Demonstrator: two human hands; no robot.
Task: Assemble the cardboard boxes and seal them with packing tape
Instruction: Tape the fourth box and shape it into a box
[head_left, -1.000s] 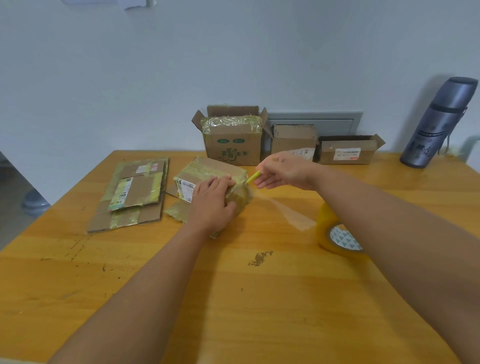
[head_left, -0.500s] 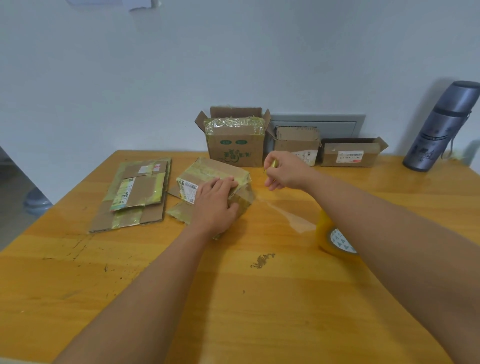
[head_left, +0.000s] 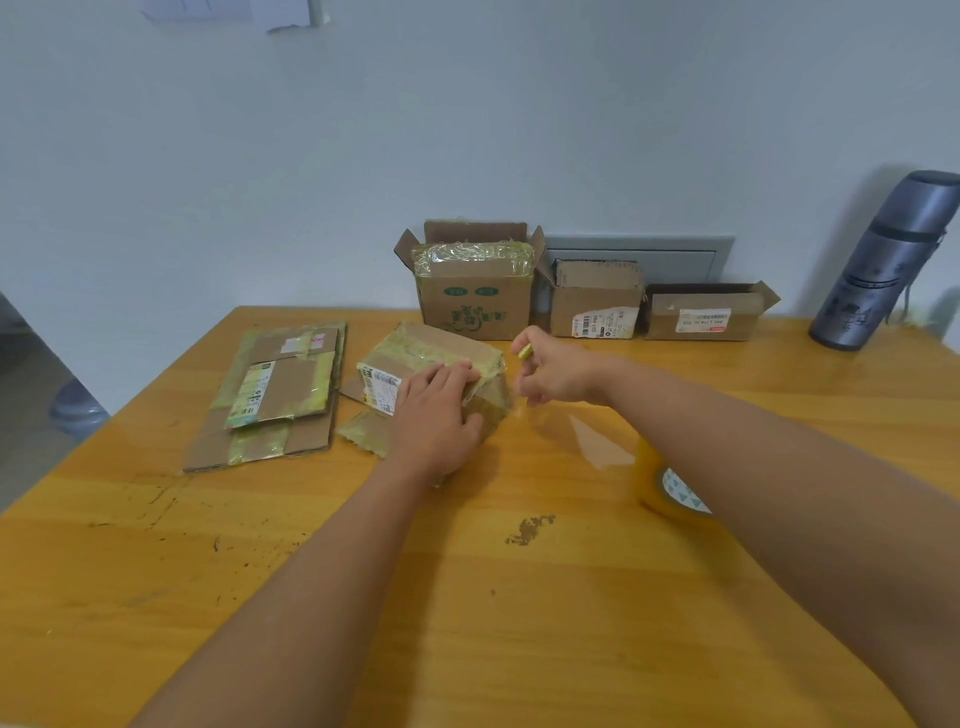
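Box (head_left: 431, 358): small carton at mid-table, old yellowish tape over top and right end; sits just in front of three assembled boxes (head_left: 475, 283) lined along the wall
Left hand (head_left: 434, 410): fingers flat on my box's top near the right edge, thumb down the near side; pressing, not clutching
Right hand (head_left: 553, 371): just right of the box, fingers curled round a small yellow-green cutter (head_left: 524, 352); only its tip shows, blade not visible
Tape strip (head_left: 587, 439): clear, runs from near the box's right end down to the roll; whether it is already cut through I cannot tell
Roll (head_left: 670, 488): yellowish, standing on the table (head_left: 519, 597) under my right forearm, partly hidden
Flat stack (head_left: 280, 395): unfolded cartons left of the box, apart from it, not yet assembled
Flask (head_left: 888, 265): grey, far right by the wall, out of the way
Step, my judgement: separating the strip at the box end
Method: keep the left palm bearing down so the stuck length does not lift; hold the strip taut, cut close to the box edge, blade angled away from the left fingers
Follow-up: smooth the loose end down over the corner, rubbing from the centre outward
Risk: slack film may fold on itself or wrinkle
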